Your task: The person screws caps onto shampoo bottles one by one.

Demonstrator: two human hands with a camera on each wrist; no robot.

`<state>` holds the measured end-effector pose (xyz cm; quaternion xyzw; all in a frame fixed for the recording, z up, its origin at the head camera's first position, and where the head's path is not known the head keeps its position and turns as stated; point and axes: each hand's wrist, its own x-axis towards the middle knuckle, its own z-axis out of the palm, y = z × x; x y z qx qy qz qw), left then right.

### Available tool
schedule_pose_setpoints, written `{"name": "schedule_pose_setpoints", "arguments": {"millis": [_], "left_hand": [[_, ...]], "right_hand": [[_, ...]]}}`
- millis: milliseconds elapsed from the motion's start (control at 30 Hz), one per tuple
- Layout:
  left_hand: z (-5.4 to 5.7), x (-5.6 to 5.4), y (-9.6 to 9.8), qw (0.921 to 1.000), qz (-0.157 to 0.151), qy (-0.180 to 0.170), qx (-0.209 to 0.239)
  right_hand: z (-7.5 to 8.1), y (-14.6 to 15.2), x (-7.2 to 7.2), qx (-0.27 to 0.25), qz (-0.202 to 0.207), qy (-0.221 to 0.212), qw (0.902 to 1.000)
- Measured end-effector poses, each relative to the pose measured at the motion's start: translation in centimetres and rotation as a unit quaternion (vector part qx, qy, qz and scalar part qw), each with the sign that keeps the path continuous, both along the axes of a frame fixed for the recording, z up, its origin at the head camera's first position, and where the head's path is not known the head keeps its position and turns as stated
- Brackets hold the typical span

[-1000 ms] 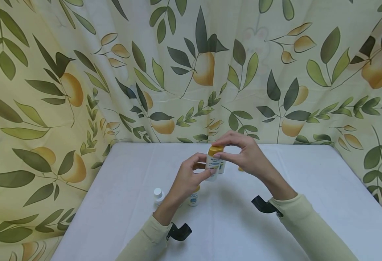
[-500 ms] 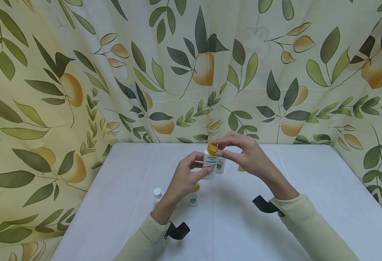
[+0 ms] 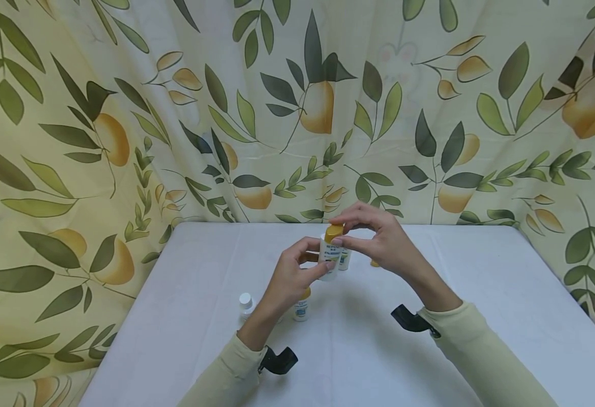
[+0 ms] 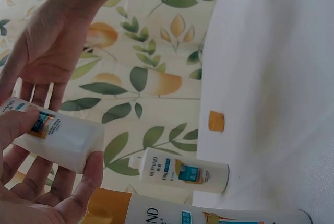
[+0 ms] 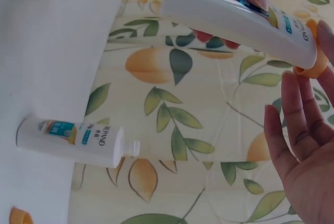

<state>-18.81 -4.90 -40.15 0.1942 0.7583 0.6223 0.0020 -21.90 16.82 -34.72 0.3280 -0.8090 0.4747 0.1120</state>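
My left hand [image 3: 294, 277] grips a white plastic bottle [image 5: 235, 18] labelled REPAND around its body, raised above the table. At its top, my right hand [image 3: 386, 237] pinches the orange cap [image 5: 314, 51] between thumb and fingers. The cap sits at the bottle's mouth, slightly askew to the body in the right wrist view. Just behind stands a similar bottle [image 5: 73, 141] with a bare neck. A loose orange cap [image 4: 216, 121] lies on the table to its right. Closer to me, near the left wrist, is a bottle with an orange cap [image 4: 107, 207].
A small bottle with a white top [image 3: 246, 302] stands left of my left forearm, partly hidden by it. The table [image 3: 455, 271] has a white cover. A leaf-and-fruit patterned curtain [image 3: 287, 169] hangs behind and along the sides.
The held bottle and cap shifted slightly left and up, then came back to the right. My right fingers moved a little over the cap; the standing bottles stayed put.
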Motion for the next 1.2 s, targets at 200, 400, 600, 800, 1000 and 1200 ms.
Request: {"name": "schedule_pose_setpoints", "arguments": {"millis": [200, 400, 600, 800, 1000, 1200], "left_hand": [[-0.1, 0.0, 0.1, 1.0, 0.0, -0.001, -0.003], [-0.1, -0.1, 0.1, 1.0, 0.001, -0.003, -0.004], [-0.2, -0.1, 0.0, 1.0, 0.002, -0.005, -0.002], [-0.3, -0.1, 0.2, 1.0, 0.004, 0.007, -0.002], [-0.3, 0.0, 0.2, 0.9999, 0.01, 0.005, -0.004], [-0.2, 0.0, -0.2, 0.9999, 0.004, -0.008, 0.011]], "right_hand": [[0.0, 0.2, 0.0, 0.006, -0.005, -0.004, 1.0], [0.0, 0.4, 0.0, 0.012, -0.008, -0.008, 0.9999], [0.0, 0.3, 0.1, 0.015, -0.012, -0.013, 0.9997], [0.0, -0.2, 0.1, 0.003, -0.02, -0.017, 0.9997], [-0.1, -0.2, 0.1, 0.006, -0.02, -0.027, 0.9994], [-0.1, 0.9, -0.3, 0.006, 0.03, -0.037, 0.9989]]}}
